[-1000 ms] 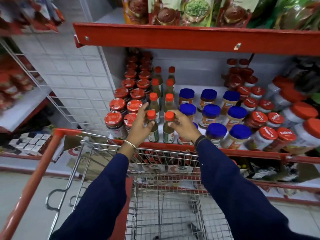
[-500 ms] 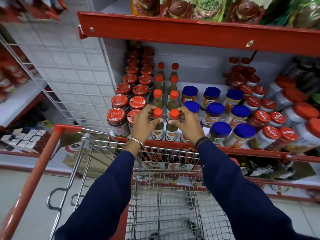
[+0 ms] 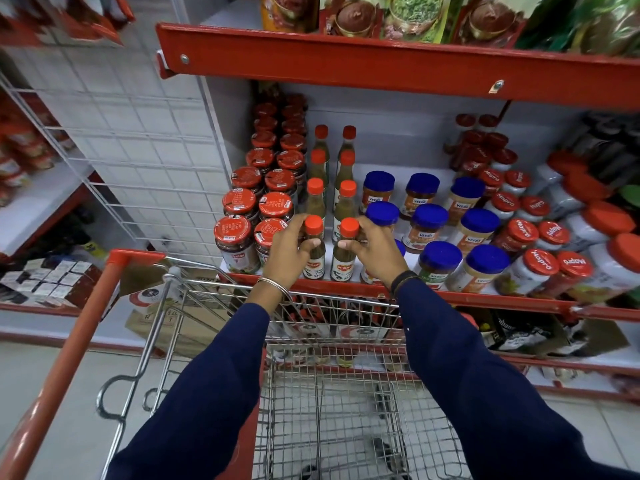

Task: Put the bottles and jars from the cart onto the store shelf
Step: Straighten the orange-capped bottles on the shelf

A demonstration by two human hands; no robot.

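Note:
Two green sauce bottles with orange caps stand at the front edge of the store shelf (image 3: 485, 301). My left hand (image 3: 287, 252) is wrapped around the left bottle (image 3: 314, 263), and my right hand (image 3: 374, 252) grips the right bottle (image 3: 343, 265). Both bottles are upright, heading two rows of like bottles that run back on the shelf. The wire cart (image 3: 332, 403) is below my arms, and its basket looks nearly bare.
Red-lidded jars (image 3: 239, 237) stand left of the bottles, blue-lidded jars (image 3: 440, 258) and more red-lidded jars (image 3: 540, 265) to the right. A red upper shelf (image 3: 381, 64) overhangs. A white wire grid panel (image 3: 138, 150) is at left. Boxes sit on the lower shelf behind the cart.
Both hands have closed more firmly around the two front bottles and settled them at the shelf edge. The view has shifted slightly.

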